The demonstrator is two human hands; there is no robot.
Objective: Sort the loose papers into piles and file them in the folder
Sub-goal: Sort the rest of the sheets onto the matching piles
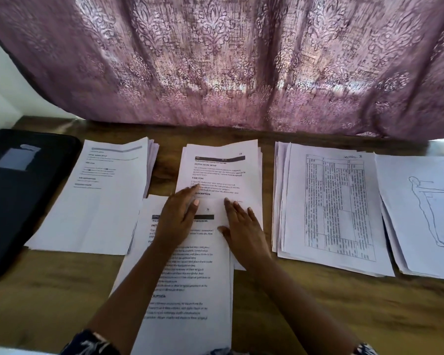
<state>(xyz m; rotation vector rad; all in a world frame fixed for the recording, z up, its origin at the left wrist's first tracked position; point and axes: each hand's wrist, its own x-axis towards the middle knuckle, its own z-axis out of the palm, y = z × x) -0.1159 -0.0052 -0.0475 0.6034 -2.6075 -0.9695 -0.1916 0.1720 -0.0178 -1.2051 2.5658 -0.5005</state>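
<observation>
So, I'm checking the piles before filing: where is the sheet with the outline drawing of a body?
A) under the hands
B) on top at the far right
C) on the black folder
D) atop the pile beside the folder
B: the body drawing is the top sheet at the far right; the left hand and right hand rest on printed text pages.

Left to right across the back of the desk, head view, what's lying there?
black folder → lightly printed pile → dark-banner pile → table-chart pile → figure-drawing pile
</observation>
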